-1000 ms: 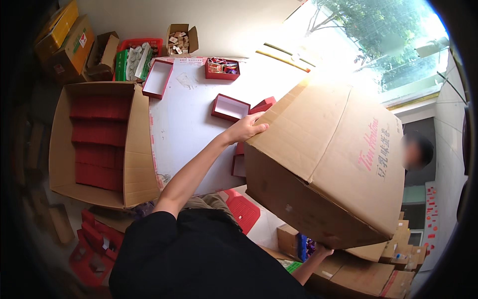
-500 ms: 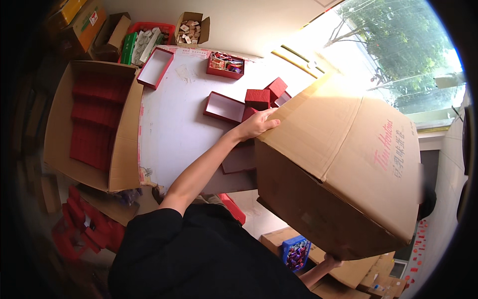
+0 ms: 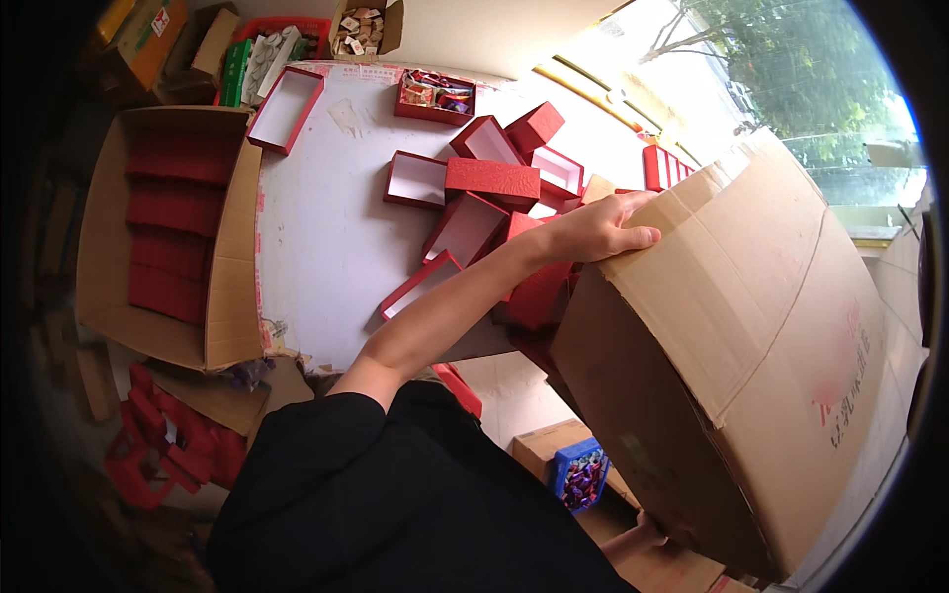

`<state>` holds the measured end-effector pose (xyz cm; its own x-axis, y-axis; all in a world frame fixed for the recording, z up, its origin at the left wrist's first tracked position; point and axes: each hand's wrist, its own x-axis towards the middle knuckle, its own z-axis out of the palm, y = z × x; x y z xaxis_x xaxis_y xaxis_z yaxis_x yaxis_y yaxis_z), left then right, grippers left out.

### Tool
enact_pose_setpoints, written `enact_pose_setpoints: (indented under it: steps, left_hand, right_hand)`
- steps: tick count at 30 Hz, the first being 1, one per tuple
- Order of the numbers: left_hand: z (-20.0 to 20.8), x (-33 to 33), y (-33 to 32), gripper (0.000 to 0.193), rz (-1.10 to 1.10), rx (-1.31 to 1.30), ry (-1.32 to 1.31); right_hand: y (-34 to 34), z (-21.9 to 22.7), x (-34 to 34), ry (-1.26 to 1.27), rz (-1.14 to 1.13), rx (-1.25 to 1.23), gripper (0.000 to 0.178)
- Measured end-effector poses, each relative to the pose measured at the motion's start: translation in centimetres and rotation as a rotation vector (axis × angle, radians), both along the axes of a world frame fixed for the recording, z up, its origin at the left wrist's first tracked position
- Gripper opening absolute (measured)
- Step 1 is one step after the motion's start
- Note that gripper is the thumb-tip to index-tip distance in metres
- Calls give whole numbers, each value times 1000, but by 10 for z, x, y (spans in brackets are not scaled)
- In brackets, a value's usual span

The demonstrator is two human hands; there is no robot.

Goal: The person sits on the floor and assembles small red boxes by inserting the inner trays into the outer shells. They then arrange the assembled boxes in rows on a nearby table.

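A large brown cardboard box (image 3: 761,316) tilts over the right end of the white table (image 3: 321,237). My left hand (image 3: 608,229) grips its upper left edge, thumb on the outside. Low on the box, my right hand (image 3: 643,534) holds the bottom edge; most of its fingers are hidden. Beside the tilted box lies a loose heap of red gift boxes and lids, among them a textured red lid (image 3: 492,183) and an open red box with a white inside (image 3: 415,180). Part of the heap is covered by my left forearm.
Left of the table stands an open carton (image 3: 235,247) with rows of red boxes. A filled red box (image 3: 435,97), an empty red tray (image 3: 287,111) and a small carton of wrapped pieces (image 3: 366,30) are farther back. A blue basket (image 3: 580,474) of wrapped sweets sits lower right.
The cardboard box has moved right and tipped further. Many more red boxes and lids now lie spread on the table. Both hands keep their hold.
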<state>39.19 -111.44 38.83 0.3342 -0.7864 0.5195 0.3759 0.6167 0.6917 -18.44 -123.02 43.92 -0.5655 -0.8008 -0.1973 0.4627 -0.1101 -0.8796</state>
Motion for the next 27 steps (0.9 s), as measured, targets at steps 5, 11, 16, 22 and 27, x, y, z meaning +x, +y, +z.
enact_pose_setpoints:
  steps: [5, 11, 16, 22, 27]
  left_hand:
    - [32, -4, 14, 59, -20, 10, -182]
    - [69, -3, 26, 54, 154, -6, -467]
    - [81, 3, 40, 56, 166, -11, -471]
    - [84, 12, 59, 54, 277, -57, -396]
    - [71, 18, 75, 46, 344, -116, -343]
  right_hand:
    - [7, -13, 0, -104, -33, 7, 30]
    - [5, -51, 3, -369, -94, 13, 30]
    - [0, -76, 6, -526, -159, 8, 30]
    - [-17, -80, 13, -630, -193, -23, 30]
    - [-33, -59, 16, -660, -194, -55, 31]
